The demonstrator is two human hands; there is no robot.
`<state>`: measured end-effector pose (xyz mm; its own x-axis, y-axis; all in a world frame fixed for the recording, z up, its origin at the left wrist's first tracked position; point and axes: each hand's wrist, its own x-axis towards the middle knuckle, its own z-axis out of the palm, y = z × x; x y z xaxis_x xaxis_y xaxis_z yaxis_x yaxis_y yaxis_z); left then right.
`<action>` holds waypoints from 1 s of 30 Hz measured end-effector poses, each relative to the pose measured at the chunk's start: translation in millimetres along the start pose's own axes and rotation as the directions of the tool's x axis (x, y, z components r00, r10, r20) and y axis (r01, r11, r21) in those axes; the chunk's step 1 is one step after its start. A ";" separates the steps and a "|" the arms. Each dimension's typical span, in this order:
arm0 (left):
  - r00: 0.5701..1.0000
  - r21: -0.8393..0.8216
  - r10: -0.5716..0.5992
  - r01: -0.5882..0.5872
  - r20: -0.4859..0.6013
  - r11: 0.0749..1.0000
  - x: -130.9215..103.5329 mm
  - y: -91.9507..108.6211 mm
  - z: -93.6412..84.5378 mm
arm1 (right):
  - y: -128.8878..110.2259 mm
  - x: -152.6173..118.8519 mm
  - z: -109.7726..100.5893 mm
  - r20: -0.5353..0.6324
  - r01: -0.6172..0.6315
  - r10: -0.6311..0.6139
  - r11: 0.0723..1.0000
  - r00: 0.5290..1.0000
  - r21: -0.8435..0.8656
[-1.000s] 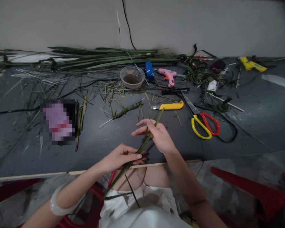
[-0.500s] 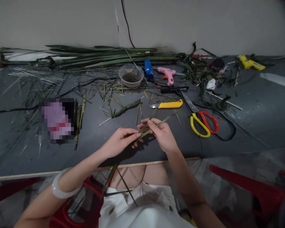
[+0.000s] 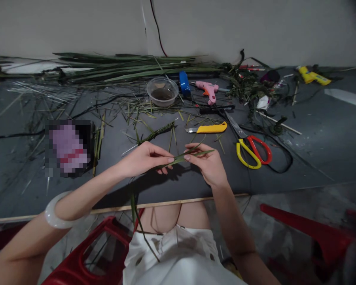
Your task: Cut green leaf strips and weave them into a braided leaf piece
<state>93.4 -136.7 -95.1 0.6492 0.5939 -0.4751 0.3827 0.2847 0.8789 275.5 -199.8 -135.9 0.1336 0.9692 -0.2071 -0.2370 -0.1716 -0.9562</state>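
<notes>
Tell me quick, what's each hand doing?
Left hand: closed, pinching a green leaf strip.
Right hand: closed, pinching the green leaf strip too.

Narrow green leaf strips (image 3: pixel 178 159) stretch nearly flat from left hand (image 3: pixel 144 159) to right hand (image 3: pixel 210 165), tips forking apart

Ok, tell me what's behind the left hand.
Just beyond the left hand, a braided green piece with a thin rod lies on the table. Whatever the hand itself covers can't be seen.

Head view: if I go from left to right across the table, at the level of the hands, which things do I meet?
Pixelated purple object, left hand, right hand, scissors.
</notes>
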 end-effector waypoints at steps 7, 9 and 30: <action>0.997 0.031 -0.022 0.019 0.068 0.999 12.5 2.1 8.0 | 7.6 3.0 -2.9 -0.121 0.029 -0.022 0.998 0.992 0.056; 0.998 0.057 0.004 -0.007 0.061 0.998 15.7 -1.5 9.3 | 10.8 4.0 -5.1 -0.156 0.001 0.006 0.999 0.988 0.044; 0.995 -0.236 0.055 -0.072 -0.080 0.969 49.8 -35.8 9.2 | -3.4 -8.3 -184.9 -0.277 -0.286 -0.262 0.003 0.925 -0.958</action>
<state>118.1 -124.2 -150.6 0.6143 0.6672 -0.4213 0.1690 0.4103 0.8962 453.1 -240.0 -169.2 0.4517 0.8922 0.0014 0.8832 -0.4469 -0.1422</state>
